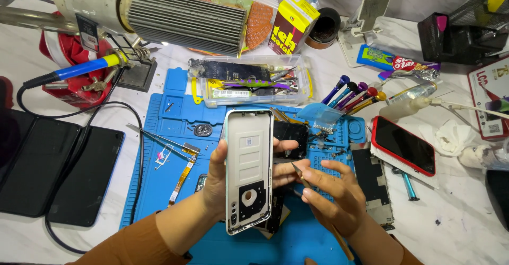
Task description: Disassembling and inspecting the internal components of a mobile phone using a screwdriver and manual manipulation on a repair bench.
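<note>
Left hand [220,183] grips a white phone frame [248,169] upright over the blue mat [159,137]; right hand [334,193], at its 3 o'clock, pinches a thin tool [303,179]. Prying looks underway: next, the tip must meet the frame's edge precisely.

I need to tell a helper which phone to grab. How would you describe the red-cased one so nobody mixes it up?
Start at the blue mat in the middle of the table. Just off its right edge, right of the right hand, lies the phone, screen up. Its red case sets it apart from the caseless black phones at far left.
</note>
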